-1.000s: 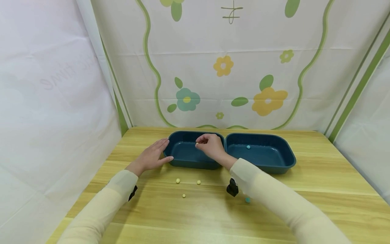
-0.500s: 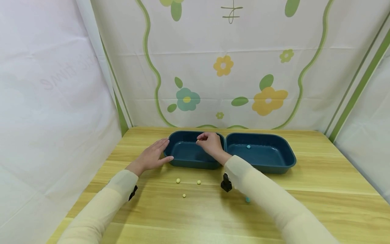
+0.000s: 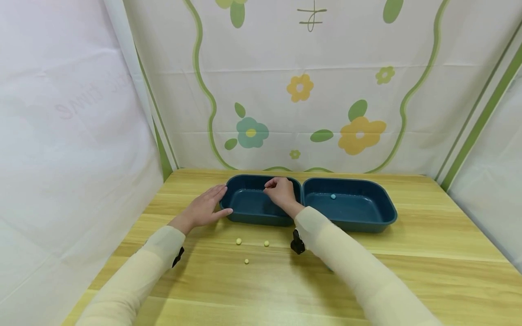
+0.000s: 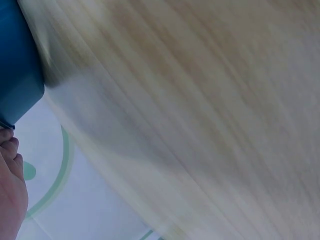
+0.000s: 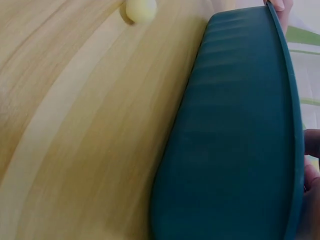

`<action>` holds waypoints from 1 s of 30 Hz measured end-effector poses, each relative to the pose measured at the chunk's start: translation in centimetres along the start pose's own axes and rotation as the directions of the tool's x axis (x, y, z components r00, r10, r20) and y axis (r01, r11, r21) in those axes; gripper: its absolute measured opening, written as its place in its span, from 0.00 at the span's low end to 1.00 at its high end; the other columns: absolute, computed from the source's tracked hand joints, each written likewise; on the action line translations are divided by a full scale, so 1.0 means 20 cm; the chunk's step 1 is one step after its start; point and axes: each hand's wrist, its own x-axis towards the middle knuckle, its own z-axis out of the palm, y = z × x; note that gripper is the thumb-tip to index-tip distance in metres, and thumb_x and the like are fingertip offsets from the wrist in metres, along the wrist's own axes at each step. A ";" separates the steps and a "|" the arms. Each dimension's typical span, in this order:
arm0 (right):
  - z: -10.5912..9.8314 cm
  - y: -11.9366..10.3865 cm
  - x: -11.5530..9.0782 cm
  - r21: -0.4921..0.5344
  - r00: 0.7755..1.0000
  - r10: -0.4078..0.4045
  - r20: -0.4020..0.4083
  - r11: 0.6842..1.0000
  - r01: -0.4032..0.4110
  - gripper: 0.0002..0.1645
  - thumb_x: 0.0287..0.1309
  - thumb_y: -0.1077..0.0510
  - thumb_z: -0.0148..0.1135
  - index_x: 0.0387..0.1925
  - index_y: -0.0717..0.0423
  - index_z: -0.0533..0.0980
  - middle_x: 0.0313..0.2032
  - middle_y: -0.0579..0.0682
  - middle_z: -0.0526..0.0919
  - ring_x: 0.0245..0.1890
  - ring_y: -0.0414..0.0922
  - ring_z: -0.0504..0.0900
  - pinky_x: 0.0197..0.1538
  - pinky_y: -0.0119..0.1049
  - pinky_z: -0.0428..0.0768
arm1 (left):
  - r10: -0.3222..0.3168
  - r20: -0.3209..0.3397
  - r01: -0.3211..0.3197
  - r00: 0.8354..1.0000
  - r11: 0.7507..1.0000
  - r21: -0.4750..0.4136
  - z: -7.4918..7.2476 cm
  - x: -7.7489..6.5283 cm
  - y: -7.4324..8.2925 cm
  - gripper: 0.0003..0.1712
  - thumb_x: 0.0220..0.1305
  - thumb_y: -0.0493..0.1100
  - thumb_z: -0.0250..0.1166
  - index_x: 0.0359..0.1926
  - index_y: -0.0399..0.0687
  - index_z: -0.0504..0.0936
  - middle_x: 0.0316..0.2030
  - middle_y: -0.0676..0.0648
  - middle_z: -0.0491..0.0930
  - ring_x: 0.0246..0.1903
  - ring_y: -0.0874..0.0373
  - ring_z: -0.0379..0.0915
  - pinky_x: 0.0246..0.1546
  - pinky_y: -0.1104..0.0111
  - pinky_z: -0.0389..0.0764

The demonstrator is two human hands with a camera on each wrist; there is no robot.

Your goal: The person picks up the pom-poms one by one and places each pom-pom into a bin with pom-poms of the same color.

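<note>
My left hand (image 3: 204,208) rests on the left end of a dark blue tray (image 3: 261,219), fingers straight along the rim and thumb at the front corner. Over the inside of that tray is my right hand (image 3: 282,192). Its thumb and fingertips pinch a small pale yellow ball, which is mostly hidden by the fingers. Three yellow balls lie on the table in front: one at left (image 3: 239,242), another at right (image 3: 267,243) and a smaller one nearer (image 3: 246,261). In the right wrist view, the tray wall (image 5: 230,125) hides most of the right hand.
A second dark blue tray (image 3: 367,226) adjoins the first on the right, with a light blue ball (image 3: 333,196) inside. My right sleeve (image 3: 346,262) covers most of a teal ball on the wooden table (image 3: 195,290). A patterned cloth (image 3: 285,113) hangs behind.
My right hand has shifted slightly to the right and back over the left tray. The right forearm has swung left, covering more of the teal ball. My left hand has stayed put.
</note>
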 end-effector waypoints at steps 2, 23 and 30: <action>0.00 0.00 0.00 -0.002 1.000 0.003 0.001 1.000 -0.003 0.03 0.58 0.63 0.68 0.35 0.59 0.83 0.33 0.50 0.84 0.35 0.47 0.81 0.43 0.43 0.82 | 0.002 -0.001 -0.002 1.000 1.000 -0.004 0.00 0.00 0.00 0.50 0.69 0.68 0.50 0.74 0.34 0.52 0.74 0.38 0.50 0.73 0.45 0.43 0.70 0.53 0.48; -0.01 0.00 0.00 0.015 1.000 0.002 0.002 1.000 -0.002 0.05 0.57 0.63 0.68 0.36 0.61 0.83 0.33 0.50 0.84 0.34 0.47 0.82 0.45 0.43 0.82 | -0.002 -0.007 0.002 1.000 1.000 -0.002 0.00 0.00 0.01 0.50 0.68 0.68 0.50 0.73 0.34 0.54 0.73 0.38 0.50 0.72 0.44 0.43 0.70 0.53 0.49; -0.03 -0.02 -0.01 0.017 1.000 0.000 0.006 1.000 0.000 0.05 0.57 0.63 0.68 0.36 0.60 0.83 0.33 0.50 0.84 0.35 0.47 0.82 0.45 0.43 0.82 | -0.003 -0.001 0.003 1.000 1.000 -0.001 0.00 0.00 0.01 0.50 0.68 0.68 0.50 0.74 0.34 0.53 0.74 0.38 0.50 0.73 0.44 0.43 0.70 0.53 0.48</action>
